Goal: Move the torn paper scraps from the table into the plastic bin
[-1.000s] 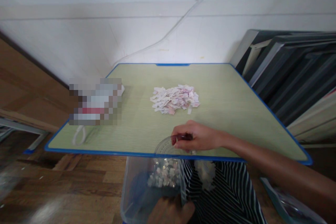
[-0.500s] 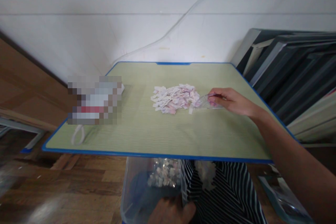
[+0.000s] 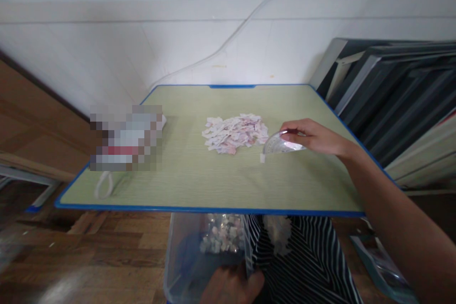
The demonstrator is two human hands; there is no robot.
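My right hand pinches a clear half-round protractor between thumb and fingers over the right half of the table. At the protractor's left corner is a small white paper piece; whether it clings there or lies on the table I cannot tell. Just left of it lies a flat heap of small white and pinkish paper pieces. Low in the view, below the table edge, my left hand is closed over the right wall of a clear plastic bin, thumb on the outer side.
The pale green table has a blue rim. A blurred-out white object with a loop strap sits at its left. Dark panels lean on the right, a cardboard box on the left. Wrapped small items lie in the bin.
The protractor has tilted and now catches the light, its left corner and the small paper piece a little nearer to me, apart from the heap. My left hand stays at the bin.
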